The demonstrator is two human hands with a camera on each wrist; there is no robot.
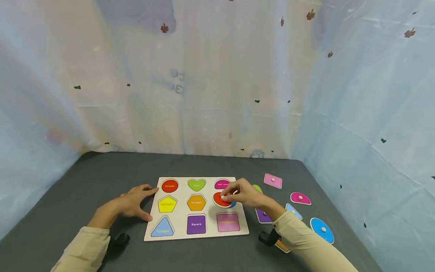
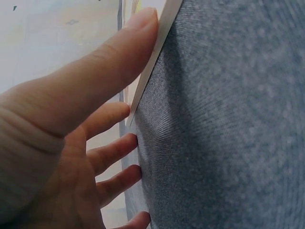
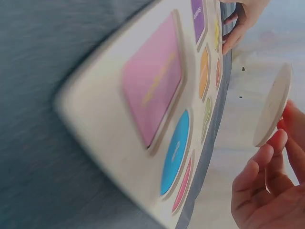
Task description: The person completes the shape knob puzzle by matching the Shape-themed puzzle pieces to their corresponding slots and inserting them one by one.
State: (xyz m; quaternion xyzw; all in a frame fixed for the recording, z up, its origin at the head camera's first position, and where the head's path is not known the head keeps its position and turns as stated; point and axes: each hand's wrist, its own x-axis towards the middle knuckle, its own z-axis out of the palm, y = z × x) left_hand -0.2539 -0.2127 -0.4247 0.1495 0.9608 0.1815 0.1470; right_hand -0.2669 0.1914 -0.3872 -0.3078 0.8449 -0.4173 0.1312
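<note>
A wooden shape puzzle board [image 1: 211,226] lies on the dark grey table. My left hand [image 1: 136,202] rests at the board's left edge, fingers spread, with the thumb [image 2: 140,28] touching the edge. Above the board's right column, my right hand [image 1: 242,192] pinches a red round puzzle piece [image 1: 217,199] by its knob. In the right wrist view that piece's pale underside [image 3: 274,107] shows, tilted and apart from the board. Beneath it is the board's blue oval space [image 3: 175,155], partly hidden in the head view. A printed red circle [image 1: 170,186] marks the board's far left corner.
Right of the board lie several knobbed pieces: a pink rectangle [image 1: 276,183], a magenta half round [image 1: 295,197], a blue oval [image 1: 318,226], a purple square [image 1: 262,218]. The right arm partly covers a blue triangle [image 1: 295,212] and an orange piece [image 1: 283,247]. Curtains [image 1: 217,94] surround the table.
</note>
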